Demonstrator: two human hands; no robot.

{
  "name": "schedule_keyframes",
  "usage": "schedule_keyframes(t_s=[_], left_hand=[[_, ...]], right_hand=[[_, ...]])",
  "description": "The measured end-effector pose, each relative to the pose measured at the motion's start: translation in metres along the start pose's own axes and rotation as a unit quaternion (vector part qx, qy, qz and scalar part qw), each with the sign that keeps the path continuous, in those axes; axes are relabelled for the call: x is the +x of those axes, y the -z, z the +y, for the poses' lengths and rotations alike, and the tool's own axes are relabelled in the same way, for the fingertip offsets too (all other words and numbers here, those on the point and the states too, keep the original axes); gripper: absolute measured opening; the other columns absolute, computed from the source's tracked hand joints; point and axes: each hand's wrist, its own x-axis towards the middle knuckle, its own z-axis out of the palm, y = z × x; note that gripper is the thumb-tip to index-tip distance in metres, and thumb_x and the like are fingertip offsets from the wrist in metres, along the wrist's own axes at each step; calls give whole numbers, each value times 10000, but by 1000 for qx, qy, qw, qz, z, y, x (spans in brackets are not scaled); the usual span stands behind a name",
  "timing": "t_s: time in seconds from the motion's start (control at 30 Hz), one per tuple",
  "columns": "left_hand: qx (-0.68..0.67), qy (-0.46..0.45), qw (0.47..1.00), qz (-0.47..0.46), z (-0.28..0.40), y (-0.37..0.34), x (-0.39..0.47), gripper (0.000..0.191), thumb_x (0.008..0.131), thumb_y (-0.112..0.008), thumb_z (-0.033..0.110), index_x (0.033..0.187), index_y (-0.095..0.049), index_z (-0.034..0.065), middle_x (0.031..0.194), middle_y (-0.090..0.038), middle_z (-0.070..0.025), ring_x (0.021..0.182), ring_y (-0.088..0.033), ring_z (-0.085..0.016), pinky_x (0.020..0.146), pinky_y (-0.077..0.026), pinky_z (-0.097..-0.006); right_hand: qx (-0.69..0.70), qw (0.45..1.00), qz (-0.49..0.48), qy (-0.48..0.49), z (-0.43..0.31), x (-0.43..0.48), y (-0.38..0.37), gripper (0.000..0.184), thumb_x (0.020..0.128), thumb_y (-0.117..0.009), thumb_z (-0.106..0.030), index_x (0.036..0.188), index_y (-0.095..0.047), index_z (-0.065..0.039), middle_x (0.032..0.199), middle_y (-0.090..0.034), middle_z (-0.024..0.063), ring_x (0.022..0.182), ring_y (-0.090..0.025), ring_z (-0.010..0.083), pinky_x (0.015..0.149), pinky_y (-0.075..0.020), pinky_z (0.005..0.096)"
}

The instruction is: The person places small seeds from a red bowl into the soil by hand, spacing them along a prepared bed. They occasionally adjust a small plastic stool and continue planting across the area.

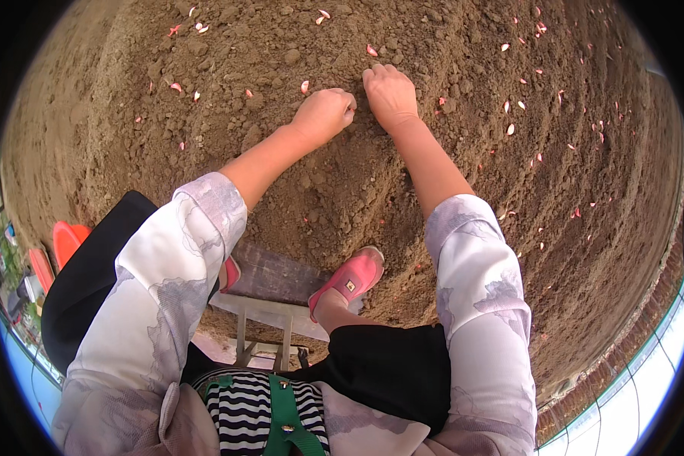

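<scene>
My left hand (325, 115) is curled into a loose fist just above the loose brown soil (285, 188). Whether anything is inside its fingers is hidden. Close beside it, my right hand (391, 96) bends its fingers down at the soil, and its fingertips are out of sight. A pink garlic clove (371, 51) lies just beyond the right hand. Another clove (304, 86) rests on the ground near the left hand's knuckles. Many more pink and white cloves are scattered over the soil, such as a pale one (511, 129) off to the right.
My pink shoe (356, 276) rests at the edge of a flat board (273, 273) on the soil. Wooden legs (286, 342) of a stool or frame stand below me. An orange basin (65, 242) sits at the left. Fencing (632, 370) borders the plot at lower right.
</scene>
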Motion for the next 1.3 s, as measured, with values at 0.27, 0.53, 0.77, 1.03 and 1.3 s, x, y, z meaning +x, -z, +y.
schedule_keyframes(t_s=[0.27, 0.53, 0.77, 1.03, 1.3], left_hand=[[163, -66, 984, -31, -10, -28, 7, 54, 731, -582, 81, 712, -627, 57, 826, -572, -99, 727, -628, -256, 628, -520, -368], [160, -94, 980, -66, 9, -17, 5, 86, 742, -564, 61, 793, -606, 7, 857, -569, -129, 753, -616, -264, 622, -521, -354], [-114, 125, 979, 112, -41, 63, -39, 183, 845, -582, 213, 938, -647, 70, 863, -594, -103, 760, -609, -250, 689, -492, -367], [-68, 179, 981, -29, -54, 45, -7, 240, 822, -646, 253, 921, -643, 34, 855, -596, -82, 783, -585, -238, 729, -465, -379], [-582, 313, 751, 27, -64, 62, -22, 165, 864, -604, 162, 941, -634, 19, 810, -626, -53, 651, -546, -125, 555, -434, -251]], right_hand=[[73, 994, -57, -62, 7, 8, 5, 97, 768, -608, -150, 841, -645, -99, 856, -589, 54, 837, -597, 239, 705, -502, 339], [38, 980, -52, -188, 12, 63, -5, 199, 782, -643, -266, 877, -685, -96, 904, -624, 132, 806, -623, 298, 706, -502, 403], [126, 959, -70, -244, 39, 56, 11, 99, 779, -618, -146, 825, -668, -74, 902, -640, 97, 831, -620, 286, 694, -527, 383], [-34, 981, -76, -173, 23, 59, -18, 136, 766, -620, -69, 893, -668, -72, 990, -587, 75, 937, -577, 248, 731, -537, 372], [463, 860, -90, -195, -51, 31, 60, 234, 755, -685, -164, 965, -667, -62, 805, -671, 79, 686, -627, 169, 694, -498, 298]])
